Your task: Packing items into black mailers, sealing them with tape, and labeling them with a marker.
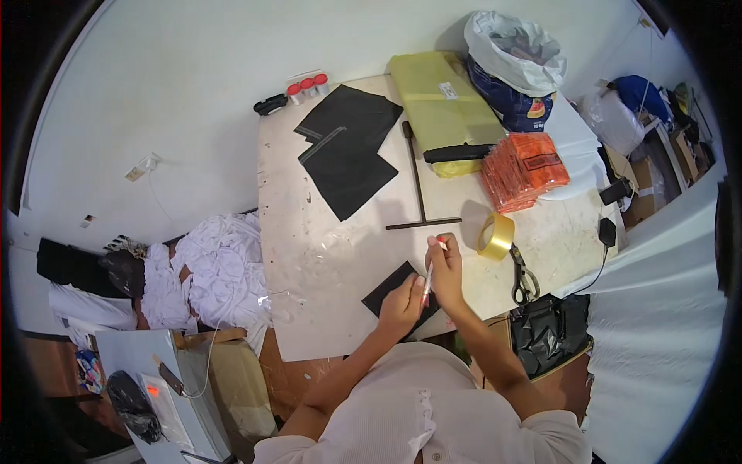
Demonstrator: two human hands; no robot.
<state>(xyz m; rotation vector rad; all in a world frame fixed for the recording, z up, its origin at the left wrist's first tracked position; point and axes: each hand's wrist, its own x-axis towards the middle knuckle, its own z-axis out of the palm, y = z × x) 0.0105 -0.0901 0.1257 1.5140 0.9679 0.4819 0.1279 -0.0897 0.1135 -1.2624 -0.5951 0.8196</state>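
In front of me, my left hand (402, 306) and my right hand (446, 272) are both closed around a slim white pen-like stick with red ends (428, 284). One red tip shows above the fingers of my right hand, and another red part is by my left fingertips. Its exact kind is too small to make out. Beneath my hands lies a small black flat piece (384, 288) at the table's near edge, partly covered by my left hand. A dark T-shaped rod (418, 182) rests just beyond my right hand.
Beyond lie black sheets (348, 174), red-capped containers (308, 89), a yellow package (440, 97) and an open sack (514, 69). To the right are orange packets (525, 170), a tape roll (495, 237) and scissors (524, 280). White cloth (220, 259) is heaped left of the table (305, 301).
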